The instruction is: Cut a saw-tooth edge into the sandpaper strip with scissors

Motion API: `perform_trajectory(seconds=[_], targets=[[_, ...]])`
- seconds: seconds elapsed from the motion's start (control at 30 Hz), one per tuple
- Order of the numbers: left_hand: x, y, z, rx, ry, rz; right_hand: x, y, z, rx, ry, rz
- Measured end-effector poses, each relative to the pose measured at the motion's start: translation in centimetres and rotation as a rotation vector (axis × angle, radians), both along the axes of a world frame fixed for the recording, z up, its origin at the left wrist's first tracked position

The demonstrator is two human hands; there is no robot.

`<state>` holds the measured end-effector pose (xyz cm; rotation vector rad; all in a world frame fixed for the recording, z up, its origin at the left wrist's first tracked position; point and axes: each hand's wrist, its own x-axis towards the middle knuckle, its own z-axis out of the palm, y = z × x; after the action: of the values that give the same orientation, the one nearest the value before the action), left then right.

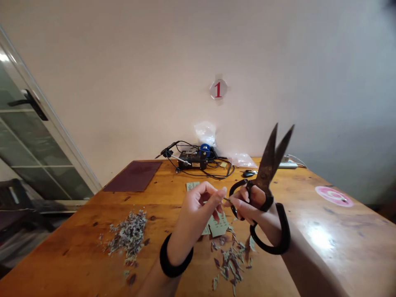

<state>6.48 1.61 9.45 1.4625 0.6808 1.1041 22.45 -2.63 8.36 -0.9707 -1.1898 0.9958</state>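
Observation:
My right hand (253,204) is closed with a large pair of scissors (265,171) hooked in it. The dark blades are slightly parted and point up, and one black handle loop hangs below my wrist. Its thumb and finger meet a small thin strip (227,200). My left hand (202,202), a black band round its wrist, pinches at the other end of that strip. What the strip is made of is too small to tell. Beneath the hands lie printed pale green paper pieces (219,226), partly hidden, and loose cut scraps (230,264).
A heap of fine shreds (131,235) lies at left on the wooden table (77,251). Behind are a dark mat (133,176), a soldering station (193,159) with cables, a clear bag (242,160) and a power strip (287,165). A pink disc (334,196) lies at right.

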Motion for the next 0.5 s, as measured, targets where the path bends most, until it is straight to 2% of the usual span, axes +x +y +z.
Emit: perform_trajectory(seconds=[0.17, 0.3, 0.4, 0.5], targets=[[-0.2, 0.8, -0.3, 0.011, -0.100, 0.019, -0.1, 0.7, -0.5, -0.007, 0.145, 0.143], [0.1, 1.1, -0.8, -0.007, -0.153, -0.090, -0.6, 0.7, -0.5, -0.021, 0.175, 0.250], [0.5, 1.0, -1.0, 0.067, -0.125, -0.120, -0.8, 0.5, -0.4, -0.016, 0.194, 0.278], [0.6, 0.7, -1.0, 0.170, -0.037, -0.057, -0.8, 0.6, -0.4, -0.043, 0.205, 0.269]])
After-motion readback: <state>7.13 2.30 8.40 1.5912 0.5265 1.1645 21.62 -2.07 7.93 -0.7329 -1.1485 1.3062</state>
